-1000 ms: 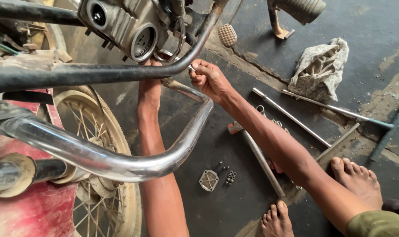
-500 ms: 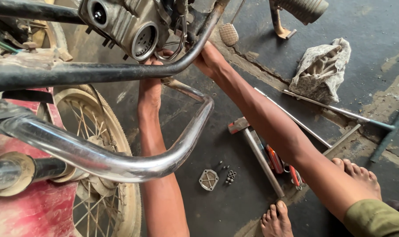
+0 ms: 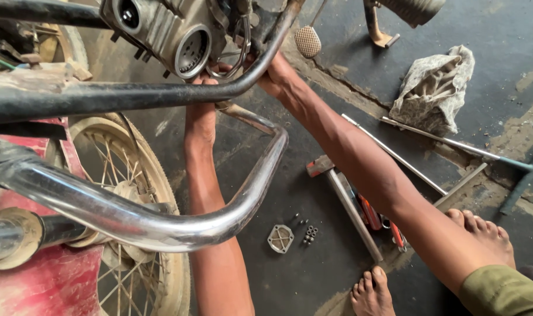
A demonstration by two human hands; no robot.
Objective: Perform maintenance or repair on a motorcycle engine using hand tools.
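left to right: our left hand (image 3: 201, 111) reaches up under the engine (image 3: 173, 32), its fingers hidden, so we cannot tell its grip. our right hand (image 3: 273, 75), right of the engine, is tucked behind the black frame tube (image 3: 132, 96); grip also unclear. we judge the engine heavy, rigid, oily; best held by its cast edges.

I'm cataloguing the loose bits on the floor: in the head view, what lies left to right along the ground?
Small square metal cover → cluster of small bolts → hammer → crumpled rag
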